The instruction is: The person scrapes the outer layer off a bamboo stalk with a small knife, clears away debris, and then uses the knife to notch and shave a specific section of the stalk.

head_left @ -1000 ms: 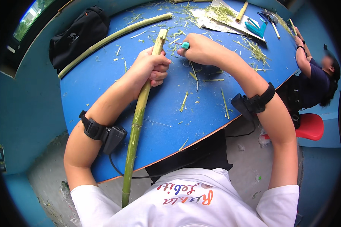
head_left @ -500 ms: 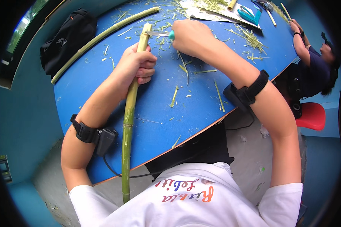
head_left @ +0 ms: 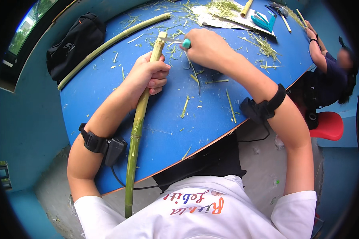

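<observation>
My left hand (head_left: pixel 154 75) is wrapped around a green bamboo pole (head_left: pixel 135 137) near its upper end. The pole slants over the table's near edge, its lower end close to my shirt. Above my fist the bamboo is scraped pale. In my closed right hand (head_left: pixel 205 46) is a knife (head_left: pixel 186 43) with a turquoise handle. Its thin blade points left and meets the pale bamboo just below the tip; the exact contact is too small to make out. Black bands with small boxes are strapped round both my forearms.
Shavings (head_left: pixel 263 46) litter the blue table (head_left: pixel 179 137). Another long bamboo pole (head_left: pixel 111 49) lies at the left beside a black bag (head_left: pixel 77 46). Turquoise-handled tools (head_left: pixel 263 22) rest on cardboard at the back. At the far right, a person (head_left: pixel 333 75) sits near a red stool (head_left: pixel 329 125).
Both hands and the bamboo's top end have shifted slightly right and down in view, as has most of the scene. The knife stays at the pole's tip, its handle turned a little.
</observation>
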Motion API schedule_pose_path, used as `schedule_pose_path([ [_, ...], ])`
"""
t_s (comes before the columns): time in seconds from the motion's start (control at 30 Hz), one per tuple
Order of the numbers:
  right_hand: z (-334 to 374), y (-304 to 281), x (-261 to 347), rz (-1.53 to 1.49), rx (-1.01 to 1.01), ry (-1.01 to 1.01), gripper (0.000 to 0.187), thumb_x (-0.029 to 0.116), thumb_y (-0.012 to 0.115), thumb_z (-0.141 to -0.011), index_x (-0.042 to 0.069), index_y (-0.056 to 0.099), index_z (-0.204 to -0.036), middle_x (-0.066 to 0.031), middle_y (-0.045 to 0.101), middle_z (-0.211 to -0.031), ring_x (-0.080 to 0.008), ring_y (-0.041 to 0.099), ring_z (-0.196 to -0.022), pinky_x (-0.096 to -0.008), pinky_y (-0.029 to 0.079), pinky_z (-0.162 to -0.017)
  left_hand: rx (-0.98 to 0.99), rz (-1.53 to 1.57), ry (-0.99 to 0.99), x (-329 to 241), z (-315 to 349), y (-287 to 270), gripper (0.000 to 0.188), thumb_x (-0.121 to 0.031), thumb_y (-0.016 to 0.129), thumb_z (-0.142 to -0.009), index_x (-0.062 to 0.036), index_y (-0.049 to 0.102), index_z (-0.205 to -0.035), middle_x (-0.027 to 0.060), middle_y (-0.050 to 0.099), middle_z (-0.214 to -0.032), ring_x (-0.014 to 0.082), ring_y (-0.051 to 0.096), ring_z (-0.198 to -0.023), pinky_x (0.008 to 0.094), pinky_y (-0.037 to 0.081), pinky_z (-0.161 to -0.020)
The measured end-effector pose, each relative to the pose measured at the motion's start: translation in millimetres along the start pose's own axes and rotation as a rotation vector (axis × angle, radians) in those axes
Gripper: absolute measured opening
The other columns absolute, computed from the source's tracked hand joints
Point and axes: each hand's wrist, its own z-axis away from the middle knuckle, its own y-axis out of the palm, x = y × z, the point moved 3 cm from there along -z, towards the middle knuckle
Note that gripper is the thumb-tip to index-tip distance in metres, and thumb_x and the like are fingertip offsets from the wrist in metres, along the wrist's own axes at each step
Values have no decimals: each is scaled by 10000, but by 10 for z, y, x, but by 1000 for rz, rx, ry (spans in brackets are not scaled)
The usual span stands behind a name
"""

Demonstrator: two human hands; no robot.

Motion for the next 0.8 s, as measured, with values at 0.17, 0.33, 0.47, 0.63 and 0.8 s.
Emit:
schedule_pose_path([
  [0.17,-46,56,177,22,76,-7,226,149,589,-721,-23,651,-854,-226,654,-850,-382,640,-821,-457,510,-745,-6,19,-9,6,14,54,224,-37,556,-828,-144,360,-854,-78,322,-559,-2,288,-362,174,245,-296],
  [0.33,-63,41,148,-4,50,-11,213,147,590,-712,-12,654,-839,-231,650,-825,-388,638,-813,-460,509,-740,32,40,-10,-15,5,55,224,-38,556,-827,-142,359,-854,-79,324,-560,-4,287,-366,171,246,-298],
  [0.47,-55,50,152,3,-41,-53,218,202,602,-802,-10,650,-789,-246,622,-743,-400,614,-744,-462,481,-672,23,28,0,-5,7,43,226,-36,554,-828,-143,356,-852,-79,325,-560,-5,288,-367,171,248,-296],
  [0.63,-97,50,117,-4,-17,-36,267,238,603,-833,-20,640,-774,-247,618,-735,-402,611,-735,-462,470,-656,28,58,-3,5,-4,47,228,-31,552,-827,-142,353,-850,-77,330,-556,-4,289,-364,172,249,-294],
  [0.8,-78,30,140,-96,96,5,296,242,602,-849,-42,619,-763,-243,612,-719,-391,615,-716,-444,463,-644,22,18,-5,-9,14,18,228,-32,549,-823,-137,348,-845,-65,342,-556,11,306,-367,188,264,-305],
])
